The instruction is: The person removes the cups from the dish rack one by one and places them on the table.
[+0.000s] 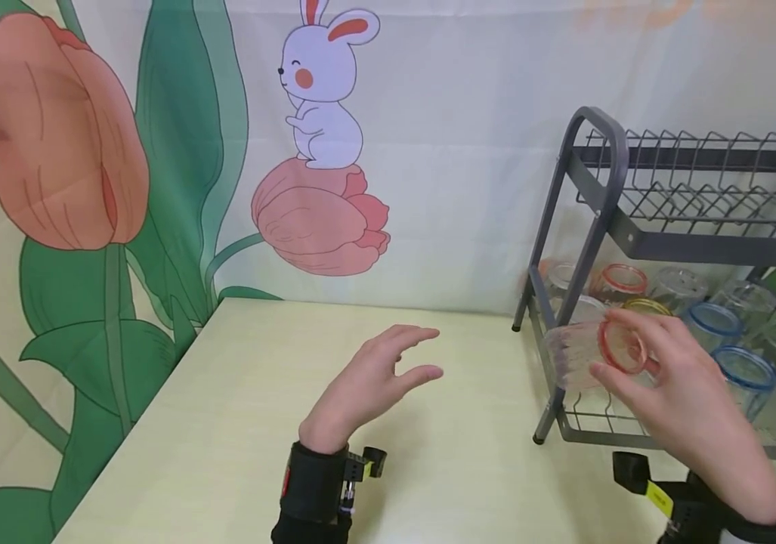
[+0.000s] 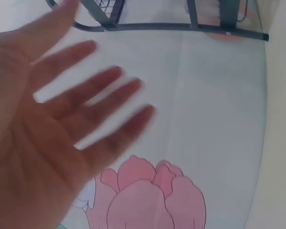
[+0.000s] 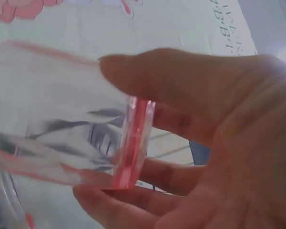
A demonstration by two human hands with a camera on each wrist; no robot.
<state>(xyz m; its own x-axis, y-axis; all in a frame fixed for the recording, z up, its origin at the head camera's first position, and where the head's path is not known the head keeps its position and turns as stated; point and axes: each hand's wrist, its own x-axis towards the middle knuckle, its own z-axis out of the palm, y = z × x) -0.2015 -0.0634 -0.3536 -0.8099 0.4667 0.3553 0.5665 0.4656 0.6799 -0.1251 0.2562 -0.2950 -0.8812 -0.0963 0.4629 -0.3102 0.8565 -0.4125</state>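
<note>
A: What's the left hand (image 1: 370, 381) doing?

B: Holding nothing. Its fingers are spread, thumb apart, above the counter (image 1: 224, 423). I suppose one hand is enough for a single glass.

A: And to its right?

B: That clear glass (image 1: 574, 355), tipped on its side just left of the right hand (image 1: 690, 393), which pinches the red-ringed end between thumb and fingers. Probably that leaves the far end free.

A: Is the ring its mouth or its base?

B: I can't tell. Nor can I tell whether the glass touches the rack (image 1: 721, 248) behind it.

A: And beyond the right hand?

B: More glasses (image 1: 744, 370), close together on the lower shelf (image 1: 605, 437), likely to save room. The hand and its glass hide some, and the rack's right end is cut off.
</note>
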